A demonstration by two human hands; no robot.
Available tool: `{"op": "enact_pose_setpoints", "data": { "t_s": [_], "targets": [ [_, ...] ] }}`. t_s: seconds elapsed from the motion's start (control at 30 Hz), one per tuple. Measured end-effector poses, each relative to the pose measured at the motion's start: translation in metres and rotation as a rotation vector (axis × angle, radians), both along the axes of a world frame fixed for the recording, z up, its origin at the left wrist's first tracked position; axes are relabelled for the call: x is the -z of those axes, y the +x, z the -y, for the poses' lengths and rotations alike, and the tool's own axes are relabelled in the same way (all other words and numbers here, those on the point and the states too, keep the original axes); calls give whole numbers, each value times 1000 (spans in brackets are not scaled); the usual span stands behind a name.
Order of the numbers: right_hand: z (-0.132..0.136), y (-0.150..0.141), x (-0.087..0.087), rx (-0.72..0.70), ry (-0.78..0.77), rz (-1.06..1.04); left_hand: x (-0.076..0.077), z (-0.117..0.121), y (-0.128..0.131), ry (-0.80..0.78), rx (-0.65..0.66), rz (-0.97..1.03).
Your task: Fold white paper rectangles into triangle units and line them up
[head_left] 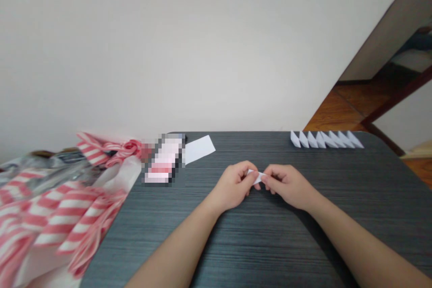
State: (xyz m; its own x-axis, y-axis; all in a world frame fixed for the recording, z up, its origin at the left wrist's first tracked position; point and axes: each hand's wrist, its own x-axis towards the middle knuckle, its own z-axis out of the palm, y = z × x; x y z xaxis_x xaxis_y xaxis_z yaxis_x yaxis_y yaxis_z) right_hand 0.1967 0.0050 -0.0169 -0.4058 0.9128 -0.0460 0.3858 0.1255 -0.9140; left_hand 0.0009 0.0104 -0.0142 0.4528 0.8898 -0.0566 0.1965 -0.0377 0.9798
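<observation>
A small piece of folded white paper (pixel 258 177) is pinched between my two hands, just above the dark table (pixel 216 243). My left hand (pixel 236 185) grips its left end between thumb and fingers. On the other end, the thumb and fingers of my right hand (pixel 289 185) are closed. Much of the paper is covered by the fingertips, so its full shape is hidden. Several folded white paper pieces (pixel 317 140) stand in an overlapping row at the table's back right. Flat white paper (pixel 200 149) lies at the back left.
Beside the flat paper lies a pixelated, phone-like object (pixel 165 159). Red-and-white striped cloth (pixel 74 209) and clear plastic are heaped left of the table. A pale wall (pixel 202 45) rises behind it; wooden floor (pixel 340 108) shows beyond the right back corner.
</observation>
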Motion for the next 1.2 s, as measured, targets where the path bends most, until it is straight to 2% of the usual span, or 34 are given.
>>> {"op": "enact_pose_setpoints", "data": {
  "t_s": [0.23, 0.43, 0.67, 0.93, 1.2],
  "targets": [
    [0, 2, 1, 57, 36, 14, 4, 0, -1, 3, -21, -12],
    [0, 2, -2, 46, 56, 45, 4, 0, -1, -8, -20, -14],
    [-2, 6, 9, 22, 56, -37, 6, -1, 0, -33, -41, 0],
    [-1, 7, 4, 60, 191, 87, 2, 0, 0, -40, -26, -18],
    [-1, 7, 6, 76, 108, 61, 6, 0, -1, -7, -16, -4]
  ]
}}
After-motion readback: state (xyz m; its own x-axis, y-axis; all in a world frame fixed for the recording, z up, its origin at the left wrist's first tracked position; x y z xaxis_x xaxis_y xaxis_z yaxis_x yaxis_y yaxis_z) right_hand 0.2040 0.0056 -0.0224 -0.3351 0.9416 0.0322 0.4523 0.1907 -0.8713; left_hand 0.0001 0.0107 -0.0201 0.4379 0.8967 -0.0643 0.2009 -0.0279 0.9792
